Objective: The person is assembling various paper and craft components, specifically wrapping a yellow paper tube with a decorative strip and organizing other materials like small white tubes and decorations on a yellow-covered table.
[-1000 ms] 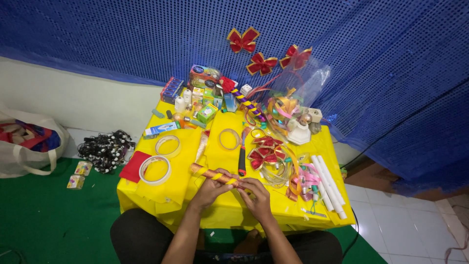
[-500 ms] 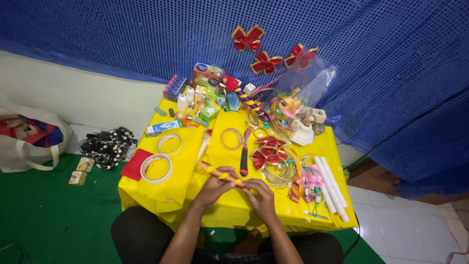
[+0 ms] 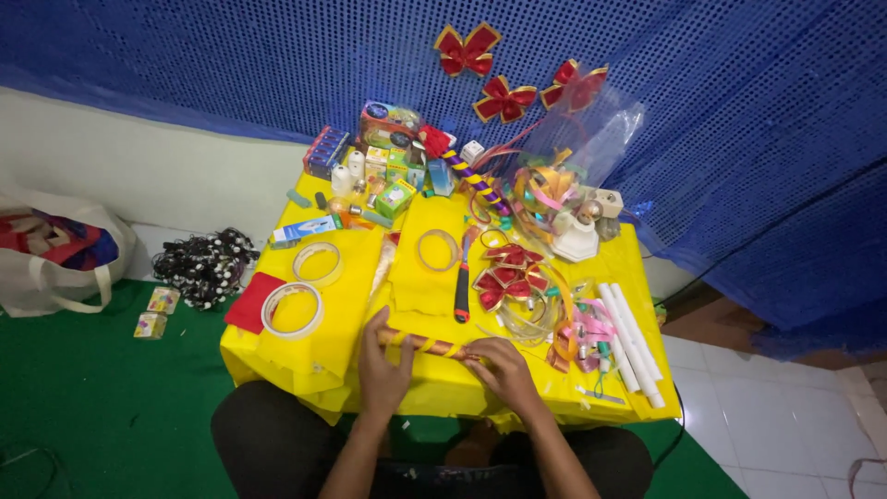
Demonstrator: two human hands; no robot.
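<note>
1. My left hand (image 3: 383, 362) closes its fingers over one end of the ribbon-wrapped stick (image 3: 427, 345).
2. My right hand (image 3: 504, 371) grips the other end.
3. I see the stick lying across the yellow table's (image 3: 443, 388) near edge, below the black-handled cutter (image 3: 461, 291).

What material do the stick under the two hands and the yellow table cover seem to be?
The stick looks like a rod wound with glossy ribbon: gold and reddish bands spiral along it and catch light; its core is hidden. The left hand and right hand rest on it. The table cover seems thin plastic or paper sheet, since it creases and hangs in folds with a slight sheen.
</note>
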